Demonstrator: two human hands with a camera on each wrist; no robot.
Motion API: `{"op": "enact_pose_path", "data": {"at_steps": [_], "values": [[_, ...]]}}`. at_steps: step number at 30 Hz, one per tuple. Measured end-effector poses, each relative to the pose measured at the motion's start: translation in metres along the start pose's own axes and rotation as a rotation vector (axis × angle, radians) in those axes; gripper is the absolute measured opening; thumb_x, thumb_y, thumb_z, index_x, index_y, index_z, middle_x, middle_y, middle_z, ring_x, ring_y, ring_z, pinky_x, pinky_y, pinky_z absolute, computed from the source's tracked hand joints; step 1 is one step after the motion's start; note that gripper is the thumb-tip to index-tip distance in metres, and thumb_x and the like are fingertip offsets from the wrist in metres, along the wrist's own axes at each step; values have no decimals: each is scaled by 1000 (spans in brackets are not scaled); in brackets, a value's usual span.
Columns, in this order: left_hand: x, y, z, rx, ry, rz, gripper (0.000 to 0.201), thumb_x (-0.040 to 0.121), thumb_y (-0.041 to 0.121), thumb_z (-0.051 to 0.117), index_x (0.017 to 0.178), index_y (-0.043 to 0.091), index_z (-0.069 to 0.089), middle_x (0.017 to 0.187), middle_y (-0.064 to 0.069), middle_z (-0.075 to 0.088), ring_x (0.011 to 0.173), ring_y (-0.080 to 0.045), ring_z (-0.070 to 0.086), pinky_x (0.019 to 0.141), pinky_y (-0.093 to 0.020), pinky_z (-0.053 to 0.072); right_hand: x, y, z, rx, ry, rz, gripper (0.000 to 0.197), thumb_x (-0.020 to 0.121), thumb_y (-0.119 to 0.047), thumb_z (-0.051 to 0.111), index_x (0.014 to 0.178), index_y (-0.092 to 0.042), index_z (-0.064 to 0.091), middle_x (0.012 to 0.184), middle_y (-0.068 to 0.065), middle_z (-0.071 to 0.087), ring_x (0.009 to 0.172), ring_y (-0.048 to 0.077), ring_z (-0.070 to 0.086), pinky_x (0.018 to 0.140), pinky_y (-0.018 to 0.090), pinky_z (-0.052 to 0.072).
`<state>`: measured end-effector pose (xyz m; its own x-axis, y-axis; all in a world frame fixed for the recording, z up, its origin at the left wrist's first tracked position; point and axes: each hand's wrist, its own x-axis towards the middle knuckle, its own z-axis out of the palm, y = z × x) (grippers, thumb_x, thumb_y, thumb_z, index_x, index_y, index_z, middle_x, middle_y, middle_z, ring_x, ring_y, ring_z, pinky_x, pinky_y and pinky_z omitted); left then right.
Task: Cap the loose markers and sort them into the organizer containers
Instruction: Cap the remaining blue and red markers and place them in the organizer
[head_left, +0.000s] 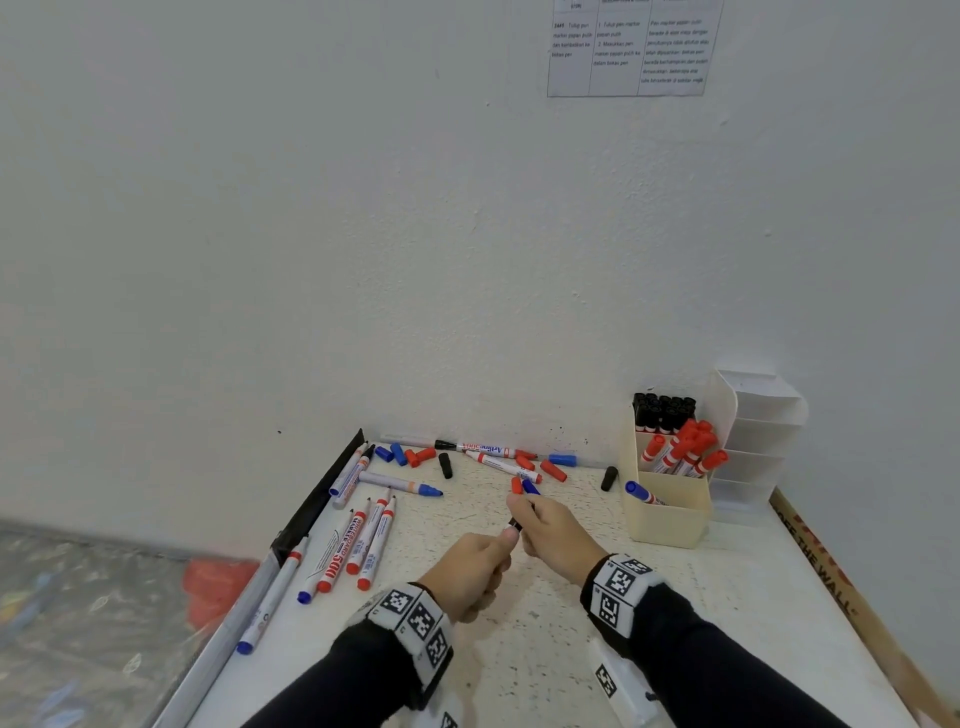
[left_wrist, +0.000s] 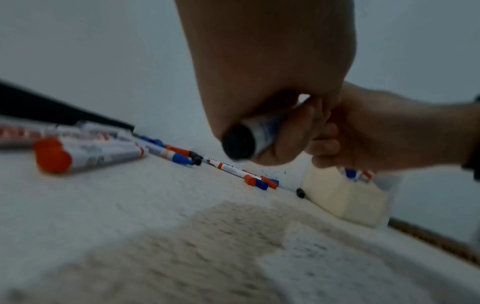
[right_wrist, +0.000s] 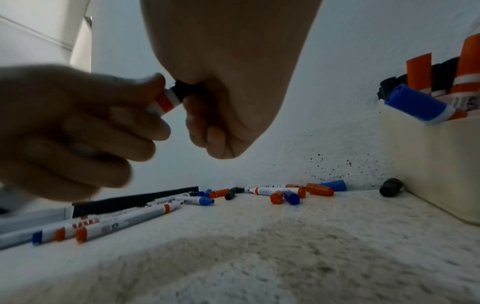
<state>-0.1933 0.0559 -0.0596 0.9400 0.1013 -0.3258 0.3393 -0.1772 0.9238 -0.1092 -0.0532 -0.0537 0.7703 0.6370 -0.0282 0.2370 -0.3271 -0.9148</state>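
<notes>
- Head view first, far to the left of your fingers: a row of uncapped markers (head_left: 363, 540) lies side by side near the table's (head_left: 727, 597) left edge, tips pointing away from you, likely parked there so each is easy to pick up by the barrel.
- Your left hand (head_left: 467, 571) is wrapped round the marker (left_wrist: 259, 133) you're working on. The left wrist view shows its fingers curled round the barrel with the black butt end poking out below, a full-fist hold that should stop the barrel slipping back when the cap is pushed on.
- Just right of those fingers, your right hand (head_left: 556, 530) meets it. In the right wrist view thumb and fingers pinch a black cap (right_wrist: 191, 91) at the marker's tip end, hard against the barrel's orange band. Whether it has clicked fully home, I cannot tell.
- Beyond your fingertips, towards the wall, loose caps (head_left: 553, 470) in red, blue and black lie scattered among a few more markers, so plenty of capping is left.
- Well to the right of your fingers stands the cream organizer (head_left: 670, 519): black markers at the back, red in the middle, one blue in front. By colour, this one looks bound for the back compartment.
</notes>
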Motion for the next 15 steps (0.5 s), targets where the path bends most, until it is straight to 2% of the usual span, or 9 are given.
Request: {"op": "enact_pose_path", "data": {"at_steps": [2, 3, 5, 7, 9, 10, 12, 13, 15], "values": [[-1, 4, -6, 96, 1, 64, 43, 94, 48, 38, 64, 17, 42, 54, 5, 38, 39, -7, 32, 40, -19, 30, -3, -3, -3, 6, -51, -32, 31, 98, -34, 37, 72, -19, 45, 59, -3, 42, 50, 9, 37, 51, 20, 33], [0, 6, -9, 145, 15, 92, 43, 92, 50, 37, 69, 17, 49, 61, 4, 47, 47, -7, 42, 50, -22, 38, -5, -5, -5, -49, -50, -69, 27, 97, -34, 38, 76, -19, 47, 61, -4, 47, 50, 7, 42, 52, 19, 36], [7, 3, -17, 281, 72, 102, 49, 94, 53, 28, 94, 17, 61, 93, 4, 61, 84, -12, 58, 79, -26, 43, -8, -13, -13, -94, 3, -149, 19, 96, -31, 42, 83, -21, 51, 70, -6, 57, 53, 3, 52, 53, 17, 42], [16, -8, -34, 476, 269, 33, 46, 98, 46, 30, 120, 16, 56, 124, 2, 56, 112, -16, 53, 99, -31, 41, -11, -24, -29, -18, 107, -194, 11, 96, -25, 45, 88, -23, 52, 77, -4, 60, 56, 0, 56, 54, 16, 46], [21, -20, -53, 696, 456, -128, 40, 95, 38, 42, 130, 20, 47, 138, -4, 46, 125, -19, 45, 104, -34, 39, -16, -35, -57, 87, 276, -249, 10, 96, -19, 45, 90, -23, 53, 82, 3, 62, 56, 2, 57, 54, 16, 47], [22, -26, -61, 776, 495, -234, 44, 93, 34, 45, 134, 20, 42, 143, -6, 39, 130, -21, 40, 105, -34, 37, -20, -38, -75, 129, 382, -279, 11, 96, -17, 45, 91, -22, 53, 83, 6, 61, 55, 4, 56, 53, 17, 47], [22, -36, -72, 824, 499, -376, 55, 92, 31, 46, 143, 19, 30, 152, -8, 25, 138, -24, 29, 110, -37, 31, -27, -42, -113, 133, 624, -325, 10, 96, -18, 44, 92, -23, 52, 85, 7, 60, 57, 10, 54, 53, 20, 46], [24, -40, -73, 845, 483, -399, 59, 91, 31, 47, 145, 19, 26, 154, -8, 19, 140, -25, 25, 112, -38, 27, -32, -42, -132, 75, 747, -345, 8, 96, -19, 43, 94, -21, 51, 86, 7, 59, 61, 13, 54, 56, 22, 46], [26, -44, -71, 925, 457, -398, 59, 92, 31, 46, 146, 19, 24, 155, -9, 15, 142, -25, 21, 114, -39, 24, -43, -38, -169, -102, 963, -377, 14, 97, -19, 43, 105, -11, 51, 92, 8, 58, 71, 16, 53, 63, 17, 41]]}}
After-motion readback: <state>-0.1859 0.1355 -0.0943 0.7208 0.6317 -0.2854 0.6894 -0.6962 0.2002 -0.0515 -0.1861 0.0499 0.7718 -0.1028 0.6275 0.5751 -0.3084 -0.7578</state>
